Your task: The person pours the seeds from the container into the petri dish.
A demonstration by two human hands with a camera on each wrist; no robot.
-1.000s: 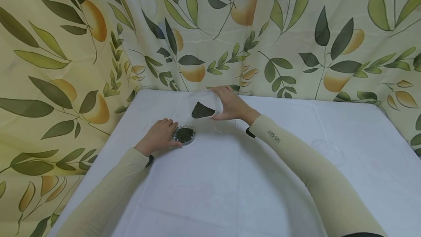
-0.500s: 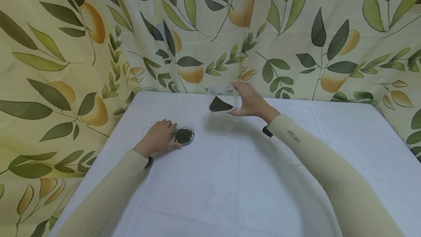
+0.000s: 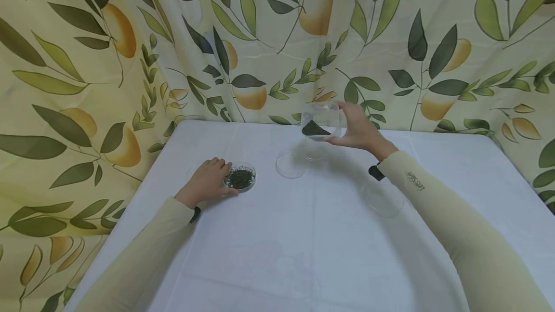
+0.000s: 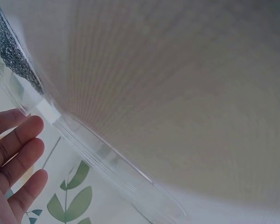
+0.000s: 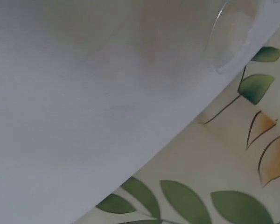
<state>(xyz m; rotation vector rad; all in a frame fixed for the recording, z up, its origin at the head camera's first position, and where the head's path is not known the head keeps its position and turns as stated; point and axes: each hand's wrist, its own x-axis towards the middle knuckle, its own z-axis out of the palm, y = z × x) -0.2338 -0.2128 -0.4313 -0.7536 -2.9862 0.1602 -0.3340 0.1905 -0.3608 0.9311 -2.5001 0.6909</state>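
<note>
My left hand (image 3: 207, 182) grips the near-left side of a round clear petri dish (image 3: 240, 177) on the table, fingers behind and thumb in front. Dark greenish-black granules cover much of its floor. In the left wrist view, the fingers (image 4: 21, 156) lie beside a clear dish wall (image 4: 112, 158) with granules (image 4: 14, 51) beyond. My right hand (image 3: 362, 126) holds a clear container (image 3: 325, 114) raised over the back of the table, between thumb and fingers. It is tilted, and a pile of dark granules (image 3: 314, 129) has gathered at its lower left. The right wrist view does not show that hand.
Clear round dishes or lids lie on the white table (image 3: 277, 254): one (image 3: 292, 176) in the middle, one (image 3: 318, 159) below the raised container, one (image 3: 386, 214) under the right forearm. Another rim (image 3: 191, 170) shows behind the left hand. A leaf-print curtain (image 3: 277, 8) hangs behind.
My right hand has moved right and slightly back with the container, away from the petri dish. The left hand has stayed at the dish.
</note>
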